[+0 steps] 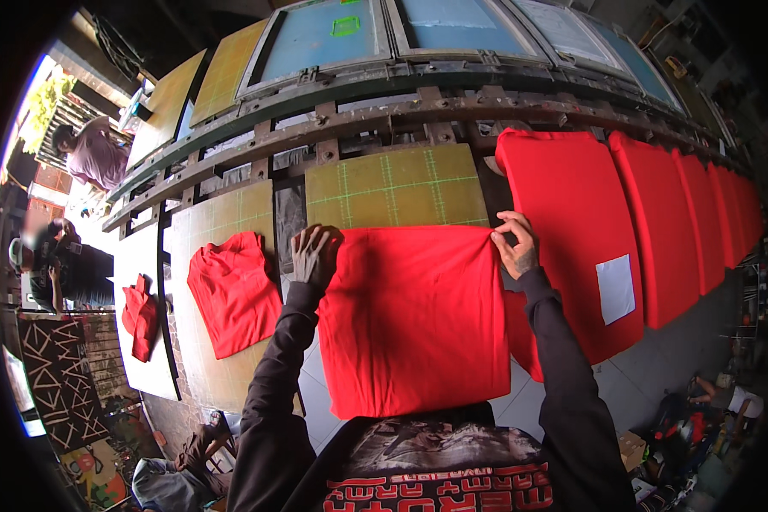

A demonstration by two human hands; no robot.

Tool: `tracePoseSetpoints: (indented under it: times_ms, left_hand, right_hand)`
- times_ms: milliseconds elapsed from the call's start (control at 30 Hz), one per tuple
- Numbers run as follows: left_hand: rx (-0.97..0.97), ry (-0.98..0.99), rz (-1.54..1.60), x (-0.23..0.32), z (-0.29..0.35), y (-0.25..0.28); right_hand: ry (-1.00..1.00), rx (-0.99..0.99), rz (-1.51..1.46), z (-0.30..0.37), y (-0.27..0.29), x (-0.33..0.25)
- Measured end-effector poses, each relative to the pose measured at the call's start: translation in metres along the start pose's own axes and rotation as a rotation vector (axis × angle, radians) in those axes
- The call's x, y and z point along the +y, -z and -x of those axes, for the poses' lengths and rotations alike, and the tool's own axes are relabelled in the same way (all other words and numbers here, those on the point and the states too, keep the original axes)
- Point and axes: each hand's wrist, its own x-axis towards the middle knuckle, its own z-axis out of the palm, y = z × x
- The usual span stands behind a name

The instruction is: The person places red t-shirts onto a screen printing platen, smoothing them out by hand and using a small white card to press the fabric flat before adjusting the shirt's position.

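Note:
A red T-shirt [418,316] is stretched between my two hands, its far edge lying over the near part of a yellowish board with green grid lines [392,183]. At the shirt's far left corner my left hand [316,253] is closed on the cloth, its fingertips partly hidden. My right hand [515,246] pinches the far right corner between thumb and finger. Toward my body the cloth hangs down in front of my torso. On the neighbouring board to the left lies a folded red T-shirt [235,294].
Red-covered boards [572,230] line the right side, one with a white paper [616,290] on it. A bunched red garment [140,317] lies on a white board at far left. Metal rails [358,119] and framed screens [461,30] run behind. Two people [68,264] are at left.

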Motion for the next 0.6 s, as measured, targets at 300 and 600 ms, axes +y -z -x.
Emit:
tracePoseSetpoints:
  times_ms: [300,600]
  left_hand:
    - [-0.256,-0.166,0.469,0.106,-0.047,0.018]
    - [-0.43,-0.132,0.602,0.157,0.005,0.176]
  right_hand:
    - [-0.011,-0.089,-0.306,-0.013,0.053,-0.095]
    - [-0.241,-0.152,-0.844,0.053,0.163,-0.177]
